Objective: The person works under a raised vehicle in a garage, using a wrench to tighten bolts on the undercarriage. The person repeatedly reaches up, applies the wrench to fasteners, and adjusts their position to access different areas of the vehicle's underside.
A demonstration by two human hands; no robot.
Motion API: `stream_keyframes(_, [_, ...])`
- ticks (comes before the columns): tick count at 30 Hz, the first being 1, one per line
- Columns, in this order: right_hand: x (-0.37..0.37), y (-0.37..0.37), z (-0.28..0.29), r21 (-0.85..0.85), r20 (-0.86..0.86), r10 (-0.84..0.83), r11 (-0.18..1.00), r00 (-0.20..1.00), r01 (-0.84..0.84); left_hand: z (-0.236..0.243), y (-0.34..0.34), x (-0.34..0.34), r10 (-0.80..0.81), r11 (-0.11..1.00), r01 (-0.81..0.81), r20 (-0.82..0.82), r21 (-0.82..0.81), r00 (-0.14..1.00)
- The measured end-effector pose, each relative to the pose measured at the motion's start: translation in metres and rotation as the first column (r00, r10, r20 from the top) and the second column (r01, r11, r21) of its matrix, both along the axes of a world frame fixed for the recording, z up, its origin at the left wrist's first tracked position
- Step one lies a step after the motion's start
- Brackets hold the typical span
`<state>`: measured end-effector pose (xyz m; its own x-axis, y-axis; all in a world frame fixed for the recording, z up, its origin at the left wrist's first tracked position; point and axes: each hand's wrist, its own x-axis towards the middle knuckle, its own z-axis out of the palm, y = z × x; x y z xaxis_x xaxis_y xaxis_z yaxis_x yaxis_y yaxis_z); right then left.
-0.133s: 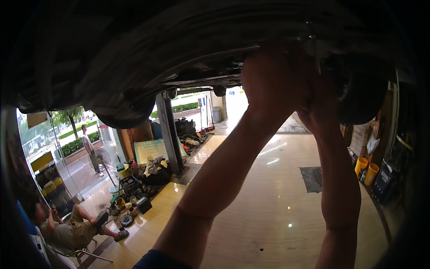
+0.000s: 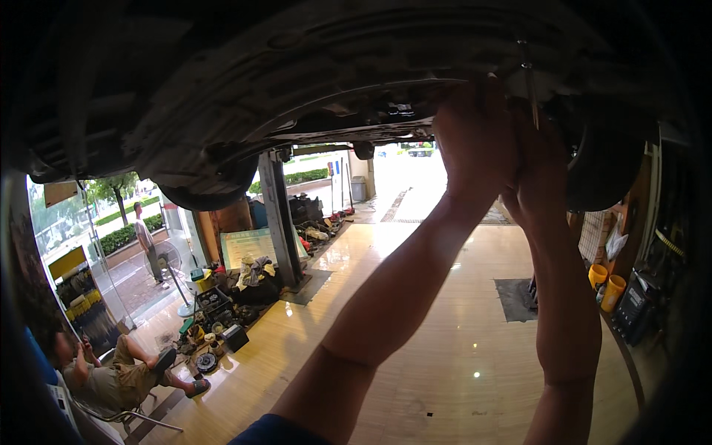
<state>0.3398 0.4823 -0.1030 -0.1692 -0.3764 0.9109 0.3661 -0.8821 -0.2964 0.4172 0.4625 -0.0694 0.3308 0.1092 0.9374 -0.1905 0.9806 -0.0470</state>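
A raised car's dark underside (image 2: 282, 44) fills the top of the picture. Both my arms reach up to it. My left hand (image 2: 475, 137) is closed against the underside; whatever it grips is hidden behind the fingers. My right hand (image 2: 538, 156) is raised just beside it, fingers bent and closed, its hold also hidden in shadow. A slim metal rod (image 2: 528, 78) hangs from the underside just above my right hand; I cannot tell whether the fingers touch it.
A steel lift post (image 2: 282, 222) stands left of centre by piled tools and parts (image 2: 219, 319). A person (image 2: 111, 371) sits in a chair at lower left; another person (image 2: 144, 237) stands beyond the glass. Yellow containers (image 2: 612, 289) sit at right. A dark wheel (image 2: 604, 170) hangs above them.
My two hands and forearms have shifted to the right in the picture. The gap left of my left hand shows more of the bright doorway.
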Motion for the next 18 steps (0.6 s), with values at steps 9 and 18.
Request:
stream_keyframes(9, [-0.004, -0.004, 0.000, -0.294, -0.081, -0.908, 0.416, 0.411, 0.861, -0.009, -0.036, -0.010, -0.201, 0.979, 0.198, -0.049, -0.052, 0.978])
stream_keyframes(18, [-0.017, -0.030, -0.015, -0.247, -0.199, -0.709, 0.704, 0.676, 0.666, -0.191, -0.080, 0.076, -0.743, 0.069, 0.633, -0.384, 0.771, 0.549])
